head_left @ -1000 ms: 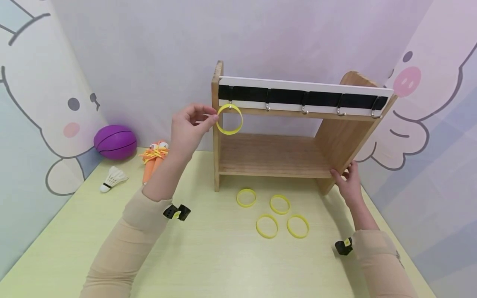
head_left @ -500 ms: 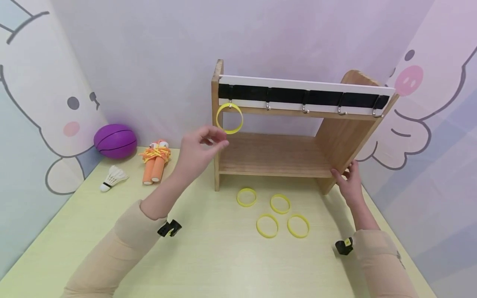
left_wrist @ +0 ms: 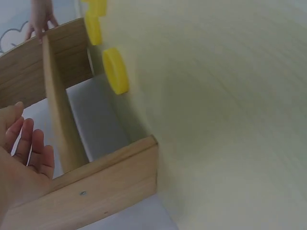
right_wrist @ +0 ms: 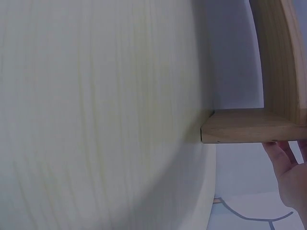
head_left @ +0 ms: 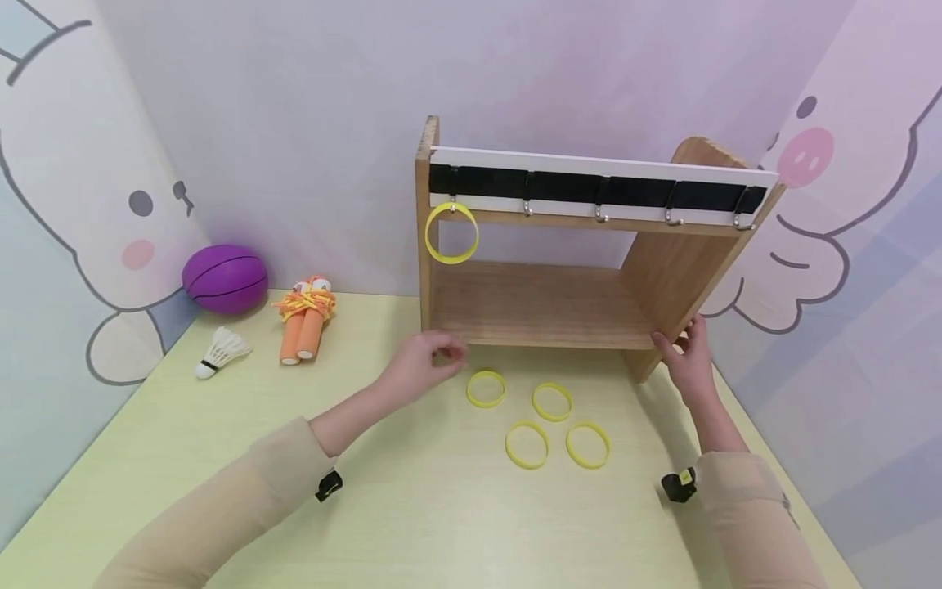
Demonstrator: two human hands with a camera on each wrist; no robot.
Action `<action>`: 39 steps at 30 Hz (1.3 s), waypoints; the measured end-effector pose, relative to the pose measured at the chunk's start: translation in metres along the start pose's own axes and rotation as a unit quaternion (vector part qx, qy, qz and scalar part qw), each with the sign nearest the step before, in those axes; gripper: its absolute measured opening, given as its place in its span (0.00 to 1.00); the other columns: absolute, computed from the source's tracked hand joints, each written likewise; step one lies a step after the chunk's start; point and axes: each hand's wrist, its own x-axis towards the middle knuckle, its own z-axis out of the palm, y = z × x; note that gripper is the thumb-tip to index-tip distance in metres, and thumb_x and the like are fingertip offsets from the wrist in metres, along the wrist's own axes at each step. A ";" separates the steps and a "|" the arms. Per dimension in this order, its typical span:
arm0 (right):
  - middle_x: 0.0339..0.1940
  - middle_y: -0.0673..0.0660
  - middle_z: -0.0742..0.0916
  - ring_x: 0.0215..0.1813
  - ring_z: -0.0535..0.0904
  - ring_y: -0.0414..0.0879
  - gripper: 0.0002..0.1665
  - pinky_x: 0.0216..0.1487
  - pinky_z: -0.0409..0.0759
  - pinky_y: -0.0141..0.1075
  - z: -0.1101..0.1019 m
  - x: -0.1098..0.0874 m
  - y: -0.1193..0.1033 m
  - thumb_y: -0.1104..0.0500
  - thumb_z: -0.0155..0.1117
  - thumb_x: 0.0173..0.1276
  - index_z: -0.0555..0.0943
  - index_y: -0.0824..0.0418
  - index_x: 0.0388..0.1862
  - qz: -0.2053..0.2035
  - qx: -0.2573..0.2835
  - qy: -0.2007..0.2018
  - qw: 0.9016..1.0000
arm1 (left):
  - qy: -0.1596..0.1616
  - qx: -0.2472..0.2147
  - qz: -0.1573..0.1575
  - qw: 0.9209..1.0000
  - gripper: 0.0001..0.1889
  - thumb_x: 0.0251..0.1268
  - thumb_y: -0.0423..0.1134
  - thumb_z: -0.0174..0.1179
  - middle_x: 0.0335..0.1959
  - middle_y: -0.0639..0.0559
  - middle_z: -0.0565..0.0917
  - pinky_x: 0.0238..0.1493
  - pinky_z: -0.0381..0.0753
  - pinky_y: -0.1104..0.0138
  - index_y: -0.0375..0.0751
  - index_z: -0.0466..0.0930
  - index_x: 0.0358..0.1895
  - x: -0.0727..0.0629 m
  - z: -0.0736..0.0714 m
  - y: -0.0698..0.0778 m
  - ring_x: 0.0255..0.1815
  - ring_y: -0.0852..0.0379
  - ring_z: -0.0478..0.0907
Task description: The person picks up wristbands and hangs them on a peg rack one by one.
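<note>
**Left hand low by the loose rings, right hand on the rack's end panel**

The left hand (head_left: 425, 366) hovers just above the table (head_left: 221, 458), fingers loosely curled and holding nothing, thumb and forefinger near each other. Just beside it at 3 o'clock lies the nearest yellow ring (head_left: 486, 389), not touched. The left wrist view shows that hand's fingers (left_wrist: 29, 153) relaxed next to the rack's left side panel, with the same ring (left_wrist: 115, 70) flat on the table beyond.

The right hand (head_left: 688, 364) rests with straight fingers against the lower front edge of the wooden rack (head_left: 540, 307), at its right end panel. The right wrist view shows the fingertips (right_wrist: 288, 163) lying along that panel's edge.

Four yellow rings lie loose on the table in front of the rack: the one by the left hand, a second (head_left: 552, 402) at its 3 o'clock, and two nearer the person (head_left: 527, 445) (head_left: 588, 445). They lie close together but apart from one another. A fifth, the hung ring (head_left: 452, 233), dangles from the leftmost hook (head_left: 453, 204). The rail carries five hooks; the other four are bare.

At 10 o'clock from the left hand, well apart, lie one orange skipping rope (head_left: 303, 321), one white shuttlecock (head_left: 217, 352) and one purple ball (head_left: 224, 278) near the back wall. Bare tabletop runs from the rings to the near edge, between the two forearms.
</note>
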 end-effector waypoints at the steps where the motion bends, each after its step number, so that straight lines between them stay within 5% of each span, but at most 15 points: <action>1: 0.58 0.63 0.69 0.42 0.71 0.38 0.34 0.33 0.80 0.23 0.000 0.000 0.000 0.68 0.57 0.66 0.57 0.56 0.68 0.001 0.002 0.000 1.000 | -0.013 0.016 0.003 1.000 0.08 0.54 0.33 0.68 0.35 0.53 0.84 0.43 0.82 0.61 0.40 0.84 0.38 -0.001 0.004 -0.005 0.38 0.56 0.78; 11: 0.58 0.57 0.70 0.42 0.71 0.38 0.34 0.31 0.80 0.22 -0.002 0.010 0.023 0.66 0.59 0.66 0.58 0.54 0.68 0.008 0.005 0.009 1.000 | -0.150 0.083 0.036 0.984 0.11 0.54 0.37 0.68 0.39 0.53 0.83 0.44 0.80 0.65 0.40 0.84 0.42 0.000 0.035 -0.039 0.39 0.55 0.78; 18: 0.59 0.62 0.70 0.42 0.71 0.38 0.34 0.32 0.80 0.24 -0.001 0.007 0.013 0.66 0.58 0.66 0.57 0.58 0.68 0.000 0.003 0.003 1.000 | -0.205 0.104 0.054 0.972 0.09 0.54 0.36 0.68 0.38 0.55 0.80 0.41 0.79 0.70 0.43 0.84 0.40 0.006 0.044 -0.047 0.37 0.57 0.78; 26: 0.59 0.64 0.69 0.43 0.71 0.38 0.34 0.33 0.81 0.25 0.000 0.001 0.000 0.66 0.58 0.67 0.57 0.58 0.68 0.003 -0.005 -0.001 1.000 | -0.220 0.137 0.061 0.964 0.04 0.54 0.37 0.68 0.34 0.59 0.79 0.35 0.76 0.76 0.46 0.85 0.33 0.012 0.053 -0.053 0.32 0.65 0.74; 35: 0.59 0.64 0.69 0.42 0.71 0.38 0.33 0.33 0.81 0.24 0.001 0.001 0.001 0.67 0.58 0.67 0.57 0.58 0.67 0.003 -0.003 0.000 1.000 | -0.220 0.090 0.066 0.969 0.02 0.57 0.34 0.66 0.30 0.56 0.79 0.32 0.74 0.76 0.41 0.82 0.31 0.013 0.053 -0.053 0.29 0.64 0.71; 39: 0.59 0.64 0.69 0.42 0.70 0.38 0.34 0.33 0.81 0.24 0.000 0.001 0.000 0.66 0.58 0.67 0.57 0.58 0.68 0.006 -0.005 0.001 1.000 | -0.211 0.050 0.039 0.975 0.03 0.60 0.35 0.63 0.29 0.55 0.82 0.31 0.76 0.74 0.39 0.82 0.32 0.013 0.048 -0.049 0.28 0.63 0.73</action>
